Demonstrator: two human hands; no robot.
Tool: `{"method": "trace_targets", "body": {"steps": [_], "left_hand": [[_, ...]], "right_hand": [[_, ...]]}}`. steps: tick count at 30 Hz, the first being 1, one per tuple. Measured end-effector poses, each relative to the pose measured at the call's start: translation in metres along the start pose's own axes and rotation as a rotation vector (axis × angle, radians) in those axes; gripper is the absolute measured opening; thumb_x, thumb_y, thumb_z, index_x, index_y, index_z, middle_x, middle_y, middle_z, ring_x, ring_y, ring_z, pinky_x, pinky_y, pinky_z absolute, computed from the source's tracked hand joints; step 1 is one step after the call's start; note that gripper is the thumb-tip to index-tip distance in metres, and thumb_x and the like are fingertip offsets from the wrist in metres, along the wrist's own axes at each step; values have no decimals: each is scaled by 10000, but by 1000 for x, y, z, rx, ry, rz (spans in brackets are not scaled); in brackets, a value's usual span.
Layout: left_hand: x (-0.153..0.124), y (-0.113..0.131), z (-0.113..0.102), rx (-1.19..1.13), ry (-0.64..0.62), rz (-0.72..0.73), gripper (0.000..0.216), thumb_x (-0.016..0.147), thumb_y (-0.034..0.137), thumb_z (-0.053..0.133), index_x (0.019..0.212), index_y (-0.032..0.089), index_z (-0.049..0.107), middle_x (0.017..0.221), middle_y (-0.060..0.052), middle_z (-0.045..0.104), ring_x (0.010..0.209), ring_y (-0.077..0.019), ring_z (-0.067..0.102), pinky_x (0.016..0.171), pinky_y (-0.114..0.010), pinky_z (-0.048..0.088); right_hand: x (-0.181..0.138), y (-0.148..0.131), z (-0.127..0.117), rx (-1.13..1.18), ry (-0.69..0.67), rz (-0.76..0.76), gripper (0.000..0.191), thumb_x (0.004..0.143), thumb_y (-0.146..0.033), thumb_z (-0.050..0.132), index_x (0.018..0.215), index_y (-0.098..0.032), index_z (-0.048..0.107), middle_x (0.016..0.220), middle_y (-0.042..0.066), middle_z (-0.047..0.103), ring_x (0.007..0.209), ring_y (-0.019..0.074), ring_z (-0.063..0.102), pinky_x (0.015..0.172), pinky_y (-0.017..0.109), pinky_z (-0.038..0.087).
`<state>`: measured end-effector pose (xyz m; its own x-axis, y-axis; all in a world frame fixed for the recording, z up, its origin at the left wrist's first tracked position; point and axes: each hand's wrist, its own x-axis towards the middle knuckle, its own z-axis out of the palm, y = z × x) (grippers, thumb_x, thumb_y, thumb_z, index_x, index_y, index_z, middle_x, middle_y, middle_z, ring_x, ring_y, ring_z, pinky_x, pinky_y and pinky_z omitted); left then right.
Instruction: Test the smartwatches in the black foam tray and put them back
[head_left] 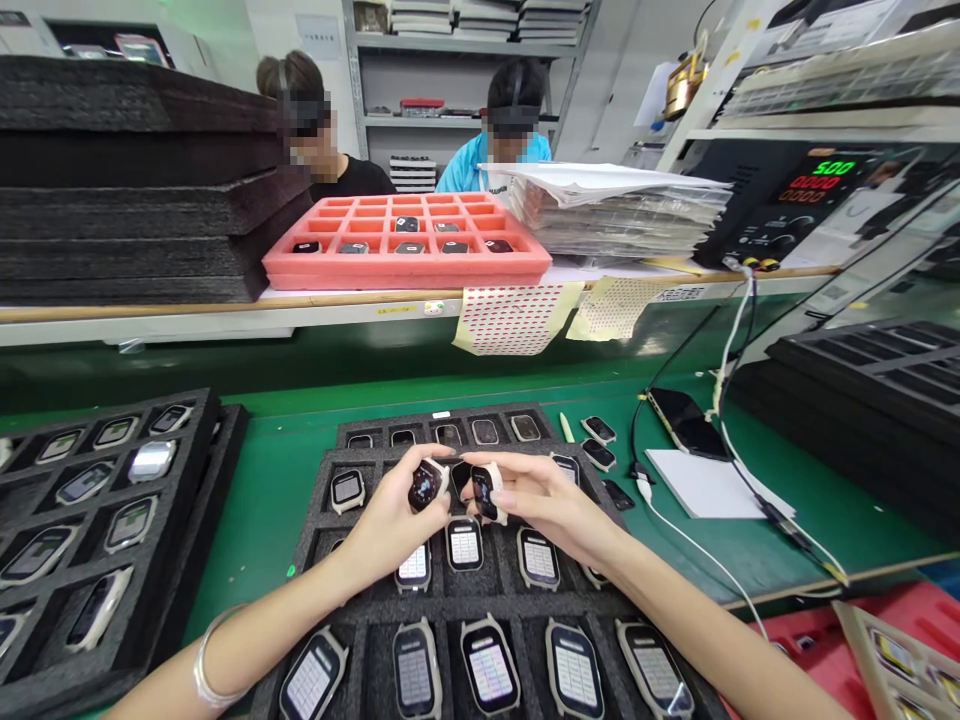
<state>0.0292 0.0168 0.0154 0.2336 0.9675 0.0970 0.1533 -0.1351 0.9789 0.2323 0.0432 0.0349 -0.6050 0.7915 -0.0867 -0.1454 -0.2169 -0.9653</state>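
My left hand (405, 510) is closed around a smartwatch body (427, 485) with a dark lit screen and a pale case. Close beside it, my right hand (540, 495) grips a second smartwatch body (487, 492), tilted on edge between thumb and fingers. Both are held above a black foam tray (360, 620) whose compartments hold several strapless watch bodies. Many of those show white grid screens, such as one watch (465, 545) just under my hands. My forearms hide some compartments.
At left, another foam tray (142, 560) carries watches. A phone (686, 420), white paper (697, 485) and cables lie right. On the shelf are a red tray (405, 270), stacked foam (135, 180) and a power supply (780, 200). Two people (514, 110) sit opposite.
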Motion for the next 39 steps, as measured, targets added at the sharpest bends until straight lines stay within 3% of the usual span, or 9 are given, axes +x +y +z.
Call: {"method": "trace_targets", "body": {"steps": [5, 10, 15, 19, 23, 28, 39], "left_hand": [[0, 0, -1, 26, 43, -2, 384, 784, 113, 502, 1157, 202, 497, 874, 4, 586, 769, -163, 556, 734, -273, 437], [-1, 1, -1, 20, 25, 12, 334, 787, 107, 507, 1109, 199, 514, 886, 1, 580, 795, -160, 572, 741, -274, 453], [0, -1, 1, -175, -45, -139, 458, 803, 222, 588, 1231, 192, 429, 769, 30, 518, 537, -108, 529, 526, -249, 479], [4, -6, 2, -422, -14, -168, 451, 797, 260, 600, 1218, 160, 469, 874, -29, 559, 675, -154, 608, 611, -300, 544], [6, -9, 1, -603, 46, -215, 374, 838, 292, 535, 1184, 148, 530, 964, -79, 576, 790, -207, 627, 649, -356, 565], [7, -8, 0, -604, 41, -230, 425, 817, 312, 559, 1204, 138, 532, 977, -113, 615, 802, -233, 631, 567, -326, 558], [2, -5, 2, -592, -26, -139, 321, 847, 204, 499, 1167, 183, 528, 945, -63, 573, 835, -205, 602, 646, -327, 563]], "right_hand": [[-2, -1, 1, 3, 10, -3, 441, 762, -235, 734, 1185, -158, 636, 984, 100, 718, 853, 201, 671, 851, 366, 483], [-2, -1, -1, 6, -7, 2, 432, 771, -237, 726, 1184, -148, 633, 993, 110, 717, 889, 209, 666, 856, 366, 480], [-1, 1, -3, 115, -27, 75, 586, 827, -253, 673, 1366, -190, 451, 1061, 133, 702, 920, 246, 684, 838, 416, 497], [1, 2, -4, 170, 6, 84, 406, 853, -244, 629, 1246, -170, 561, 1187, 144, 652, 1051, 268, 643, 940, 458, 462], [2, 3, -4, 176, 92, 87, 443, 848, -235, 624, 1279, -182, 536, 1147, 135, 677, 1045, 273, 648, 933, 489, 471], [2, 4, -4, 111, 158, 53, 487, 830, -233, 628, 1304, -203, 523, 1141, 120, 684, 985, 263, 674, 896, 466, 500], [-1, 1, -3, -45, 174, -25, 465, 824, -229, 647, 1279, -263, 556, 1192, 60, 667, 1000, 241, 670, 868, 396, 543]]}}
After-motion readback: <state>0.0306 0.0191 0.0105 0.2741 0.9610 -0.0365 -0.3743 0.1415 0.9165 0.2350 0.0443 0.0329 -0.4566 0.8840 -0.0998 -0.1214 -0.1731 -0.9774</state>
